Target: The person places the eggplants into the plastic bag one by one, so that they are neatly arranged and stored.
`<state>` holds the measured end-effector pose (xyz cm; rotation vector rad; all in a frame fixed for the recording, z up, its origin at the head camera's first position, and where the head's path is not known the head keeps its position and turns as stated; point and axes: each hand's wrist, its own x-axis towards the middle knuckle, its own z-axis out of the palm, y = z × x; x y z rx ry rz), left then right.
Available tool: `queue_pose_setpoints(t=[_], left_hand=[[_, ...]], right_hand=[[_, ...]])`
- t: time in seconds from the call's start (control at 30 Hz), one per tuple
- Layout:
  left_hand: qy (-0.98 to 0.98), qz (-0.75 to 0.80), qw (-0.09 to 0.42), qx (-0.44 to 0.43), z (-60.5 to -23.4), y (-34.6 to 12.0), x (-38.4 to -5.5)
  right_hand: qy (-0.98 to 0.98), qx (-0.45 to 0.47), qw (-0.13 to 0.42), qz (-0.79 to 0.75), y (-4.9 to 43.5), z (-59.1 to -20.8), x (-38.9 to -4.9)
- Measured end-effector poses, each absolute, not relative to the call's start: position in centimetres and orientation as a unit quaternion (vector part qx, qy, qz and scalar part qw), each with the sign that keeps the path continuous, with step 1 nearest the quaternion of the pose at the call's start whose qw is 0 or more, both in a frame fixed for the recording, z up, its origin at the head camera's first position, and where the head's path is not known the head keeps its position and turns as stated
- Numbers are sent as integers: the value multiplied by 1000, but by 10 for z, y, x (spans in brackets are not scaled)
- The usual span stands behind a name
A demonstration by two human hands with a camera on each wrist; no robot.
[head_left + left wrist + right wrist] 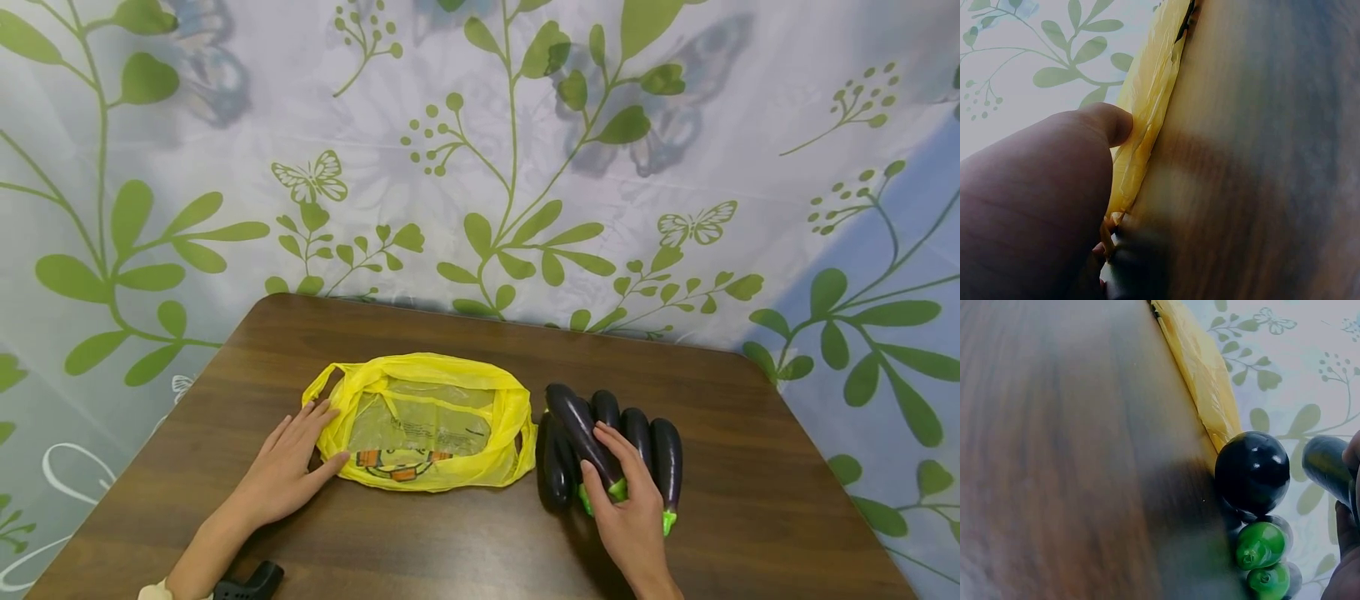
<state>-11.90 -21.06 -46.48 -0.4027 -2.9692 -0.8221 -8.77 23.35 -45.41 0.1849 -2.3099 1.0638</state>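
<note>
In the head view a yellow plastic bag (517,417) lies with its mouth spread wide, printing visible inside. My left hand (288,471) rests against its left end, fingers extended; the thumb (1116,125) touches the yellow plastic in the left wrist view. To the right of the bag several dark purple eggplants (666,458) with green stem ends lie side by side. My right hand (630,512) grips one eggplant (577,421) slantwise over the others. In the right wrist view that eggplant (1327,465) shows raised above the rest, partly hidden by the fingers.
Everything lies on a brown wooden table (465,550) with rounded far corners. Behind it hangs a pale cloth (420,217) printed with green leaves and butterflies. A black device (255,581) sits by my left forearm at the near edge of the view.
</note>
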Motion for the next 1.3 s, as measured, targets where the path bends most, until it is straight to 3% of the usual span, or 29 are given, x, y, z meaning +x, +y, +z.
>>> queue_pose_setpoints(t=[1.3], left_hand=[[-956, -261, 16, -132, -466, -211, -120]], right_hand=[[-864, 68, 277, 414, 229, -446, -88]])
